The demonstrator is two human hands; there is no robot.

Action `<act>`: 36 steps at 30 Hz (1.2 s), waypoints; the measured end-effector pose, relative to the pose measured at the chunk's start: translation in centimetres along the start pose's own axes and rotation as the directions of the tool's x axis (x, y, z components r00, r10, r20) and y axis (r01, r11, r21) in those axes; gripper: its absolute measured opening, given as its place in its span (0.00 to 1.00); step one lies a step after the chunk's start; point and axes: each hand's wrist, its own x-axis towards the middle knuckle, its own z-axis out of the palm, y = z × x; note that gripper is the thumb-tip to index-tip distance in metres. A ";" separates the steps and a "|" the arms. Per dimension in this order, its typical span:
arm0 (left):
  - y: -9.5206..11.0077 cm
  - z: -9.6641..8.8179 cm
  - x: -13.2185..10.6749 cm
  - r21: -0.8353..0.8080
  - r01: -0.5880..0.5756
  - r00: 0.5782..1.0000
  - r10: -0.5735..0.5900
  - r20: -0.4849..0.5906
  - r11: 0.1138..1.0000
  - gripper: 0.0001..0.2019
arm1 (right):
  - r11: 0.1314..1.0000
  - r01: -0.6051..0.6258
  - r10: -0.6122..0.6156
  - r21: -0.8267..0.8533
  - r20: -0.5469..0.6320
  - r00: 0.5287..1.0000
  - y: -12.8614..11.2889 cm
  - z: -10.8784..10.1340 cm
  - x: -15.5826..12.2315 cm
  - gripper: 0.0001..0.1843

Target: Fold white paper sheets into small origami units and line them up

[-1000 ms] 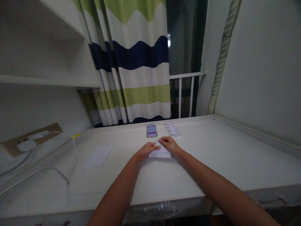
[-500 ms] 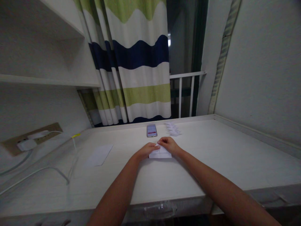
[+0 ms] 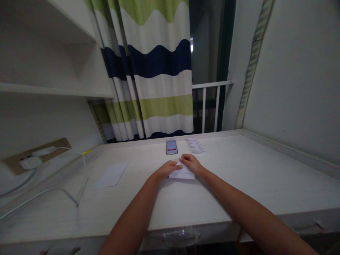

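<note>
Little changes: my left hand (image 3: 166,169) keeps its grip closed on the folded paper (image 3: 182,174), my right hand (image 3: 192,164) still pinching its top; folding, seen this small, seems no further

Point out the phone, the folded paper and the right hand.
Phone (image 3: 171,147), head view: middle of its screen.
Folded paper (image 3: 182,174), head view: its lower band.
Right hand (image 3: 192,164), head view: back of hand.
</note>
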 end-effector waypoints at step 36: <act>0.8 0.3 -0.4 -0.005 -0.114 0.988 0.113 -0.103 0.993 0.21 | 0.999 -0.029 0.028 -0.024 -0.042 0.999 0.4 -0.6 0.4 0.12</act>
